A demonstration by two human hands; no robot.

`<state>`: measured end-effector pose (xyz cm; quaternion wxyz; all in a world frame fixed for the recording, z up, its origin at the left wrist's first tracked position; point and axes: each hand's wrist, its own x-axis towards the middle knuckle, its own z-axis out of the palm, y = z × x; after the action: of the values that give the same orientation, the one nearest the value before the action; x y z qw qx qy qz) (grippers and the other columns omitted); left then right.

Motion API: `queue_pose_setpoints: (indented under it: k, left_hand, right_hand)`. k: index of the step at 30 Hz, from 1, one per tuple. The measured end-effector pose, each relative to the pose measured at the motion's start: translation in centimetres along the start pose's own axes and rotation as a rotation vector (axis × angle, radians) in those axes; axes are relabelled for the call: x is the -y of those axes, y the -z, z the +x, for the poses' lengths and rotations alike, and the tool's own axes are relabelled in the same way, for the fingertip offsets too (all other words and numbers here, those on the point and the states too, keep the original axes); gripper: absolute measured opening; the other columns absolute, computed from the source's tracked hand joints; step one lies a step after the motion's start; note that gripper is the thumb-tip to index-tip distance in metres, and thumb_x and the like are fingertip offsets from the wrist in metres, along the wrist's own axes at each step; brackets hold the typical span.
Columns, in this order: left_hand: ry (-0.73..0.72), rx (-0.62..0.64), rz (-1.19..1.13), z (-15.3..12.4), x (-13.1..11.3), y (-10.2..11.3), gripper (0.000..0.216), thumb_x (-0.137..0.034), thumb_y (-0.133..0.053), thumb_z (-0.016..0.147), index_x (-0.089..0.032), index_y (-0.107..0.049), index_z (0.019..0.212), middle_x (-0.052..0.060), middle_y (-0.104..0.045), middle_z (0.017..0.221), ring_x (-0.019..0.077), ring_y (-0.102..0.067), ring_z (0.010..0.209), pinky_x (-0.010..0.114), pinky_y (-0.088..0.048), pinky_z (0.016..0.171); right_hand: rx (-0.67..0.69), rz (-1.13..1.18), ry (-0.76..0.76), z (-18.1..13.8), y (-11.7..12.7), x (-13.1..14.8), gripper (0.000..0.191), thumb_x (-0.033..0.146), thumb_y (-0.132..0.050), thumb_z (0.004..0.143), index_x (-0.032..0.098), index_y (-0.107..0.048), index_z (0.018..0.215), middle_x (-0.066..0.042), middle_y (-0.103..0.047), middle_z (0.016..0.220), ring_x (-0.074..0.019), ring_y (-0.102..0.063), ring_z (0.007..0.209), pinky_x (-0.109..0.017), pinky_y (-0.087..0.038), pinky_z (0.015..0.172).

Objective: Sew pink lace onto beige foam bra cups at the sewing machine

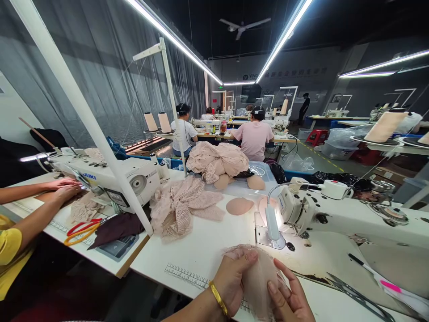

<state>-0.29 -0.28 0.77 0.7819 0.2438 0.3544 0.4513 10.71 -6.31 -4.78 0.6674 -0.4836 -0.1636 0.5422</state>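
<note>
the left hand (234, 270) gripped a sheer beige piece (259, 279) with its thumb pressed over the top, while the right hand (288, 293) pinched the opposite side between thumb and fingers. the piece was held over the front edge of the desk (197, 243), nearer the person than the sewing machine (301, 210) and apart from its needle end. it seemed to be midway through handling, neither under the needle nor set down; how much of it was sewn could not be told. toward the desk's far edge a smooth pad (239, 206) lay flat, with a second pad (263, 206) behind the lamp (273, 226). a lace pile (184, 205) by the far left corner and a bigger heap (217, 161) beyond it suggested many more pieces, whether finished or waiting was unclear.
</note>
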Motion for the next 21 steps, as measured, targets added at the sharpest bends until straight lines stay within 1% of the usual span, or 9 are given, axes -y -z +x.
queue_pose_setpoints:
  k: [3,5,8,10,11,13,16,19,21]
  left_hand:
    - [0.007,-0.023,-0.011,0.3,-0.2,-0.3,0.053,-0.042,-0.101,0.049,-0.010,-0.078,0.084,0.012,-0.075,0.083,0.0232,-0.065,0.081,0.035,-0.051,0.081]
    - [-0.009,-0.083,-0.044,0.6,-0.4,-0.4,0.051,-0.039,-0.102,0.045,-0.011,-0.077,0.081,0.010,-0.075,0.082,0.0230,-0.065,0.081,0.034,-0.051,0.080]
    - [-0.037,-0.178,-0.112,1.2,-0.5,-0.5,0.050,-0.034,-0.102,0.042,-0.013,-0.077,0.080,0.007,-0.075,0.084,0.0215,-0.064,0.082,0.032,-0.050,0.079]
    - [-0.025,-0.205,-0.145,1.4,-0.4,-0.7,0.050,-0.034,-0.102,0.043,-0.014,-0.076,0.081,0.008,-0.075,0.086,0.0227,-0.065,0.085,0.033,-0.051,0.080]
    - [-0.008,-0.208,-0.162,1.4,-0.3,-0.8,0.050,-0.034,-0.102,0.043,-0.014,-0.076,0.081,0.009,-0.075,0.086,0.0238,-0.066,0.085,0.034,-0.052,0.080]
    - [0.007,-0.207,-0.183,1.3,-0.1,-1.0,0.049,-0.034,-0.101,0.045,-0.014,-0.075,0.081,0.008,-0.074,0.084,0.0242,-0.066,0.082,0.036,-0.053,0.077]
    - [-0.009,-0.193,-0.196,1.0,0.4,-1.4,0.046,-0.032,-0.101,0.047,-0.015,-0.074,0.080,0.004,-0.071,0.079,0.0199,-0.064,0.074,0.033,-0.052,0.071]
    - [-0.020,-0.167,-0.202,0.7,0.6,-1.5,0.046,-0.032,-0.101,0.051,-0.015,-0.074,0.083,0.004,-0.070,0.080,0.0187,-0.064,0.076,0.032,-0.053,0.073]
    - [-0.039,-0.169,-0.197,0.7,0.6,-1.5,0.046,-0.033,-0.101,0.052,-0.014,-0.074,0.085,0.005,-0.071,0.084,0.0197,-0.065,0.080,0.032,-0.054,0.075]
  right_hand:
    - [-0.002,-0.027,0.021,-0.1,0.0,0.4,0.093,0.064,-0.089,0.066,0.028,-0.050,0.142,-0.008,-0.076,0.107,-0.0310,-0.072,0.099,-0.043,-0.058,0.087]
    - [-0.036,-0.153,0.132,-0.2,0.4,0.8,0.087,0.067,-0.084,0.070,0.028,-0.052,0.141,-0.009,-0.072,0.116,-0.0315,-0.068,0.106,-0.043,-0.056,0.088]
    - [-0.197,-0.524,0.494,-0.7,1.2,1.2,0.072,0.066,-0.079,0.077,0.026,-0.063,0.134,-0.013,-0.059,0.131,-0.0352,-0.057,0.118,-0.047,-0.049,0.097]
    - [-0.243,-0.710,0.731,-1.3,1.2,1.2,0.050,0.059,-0.077,0.082,0.027,-0.075,0.121,-0.014,-0.056,0.131,-0.0368,-0.053,0.118,-0.050,-0.044,0.100]
    - [-0.217,-0.746,0.813,-1.5,0.9,1.1,0.038,0.055,-0.076,0.085,0.029,-0.079,0.113,-0.014,-0.057,0.127,-0.0364,-0.054,0.114,-0.050,-0.044,0.099]
    - [-0.093,-0.729,0.914,-1.8,0.2,0.8,0.021,0.047,-0.072,0.090,0.033,-0.083,0.102,-0.012,-0.063,0.111,-0.0338,-0.058,0.103,-0.049,-0.045,0.094]
    - [0.047,-0.739,0.968,-0.9,-0.7,0.6,0.018,0.039,-0.069,0.093,0.036,-0.084,0.102,-0.009,-0.068,0.094,-0.0302,-0.062,0.090,-0.047,-0.047,0.087]
    - [0.146,-0.886,1.018,0.4,-0.6,0.6,0.020,0.030,-0.071,0.089,0.034,-0.085,0.103,-0.008,-0.075,0.089,-0.0289,-0.064,0.084,-0.045,-0.048,0.081]
    - [0.166,-0.922,1.051,0.5,-0.1,0.7,0.018,0.028,-0.071,0.088,0.033,-0.085,0.097,-0.008,-0.075,0.088,-0.0285,-0.065,0.082,-0.043,-0.049,0.079]
